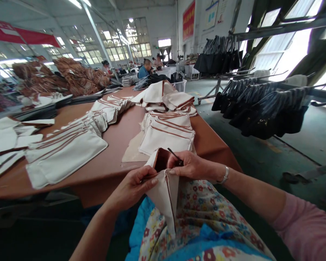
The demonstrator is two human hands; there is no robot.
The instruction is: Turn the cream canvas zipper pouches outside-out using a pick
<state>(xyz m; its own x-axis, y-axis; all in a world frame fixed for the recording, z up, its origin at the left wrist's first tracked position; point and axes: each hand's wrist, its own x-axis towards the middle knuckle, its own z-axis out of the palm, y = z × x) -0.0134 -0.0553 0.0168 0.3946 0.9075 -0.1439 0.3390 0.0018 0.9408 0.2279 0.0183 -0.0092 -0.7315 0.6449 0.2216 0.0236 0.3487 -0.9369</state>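
A white sewn pouch (163, 192) with a brown lining hangs between my two hands, above the lap of a floral apron (201, 210). My left hand (136, 185) is closed on its left edge, thumb on top. My right hand (188, 165) pinches the upper right edge beside a seam. A thin black pointed tool (174, 154) pokes out from the same right hand; its kind is mostly hidden by the fingers. Just beyond my hands lies a stack of similar white pieces (168, 136) with brown edging.
The brown-covered table (119, 145) carries a long fanned row of white pieces (67, 145) at left. More white pieces (163, 94) are heaped farther back. On the right stands a rack with hanging black bags (260, 108). A person in blue (143, 70) sits in the background.
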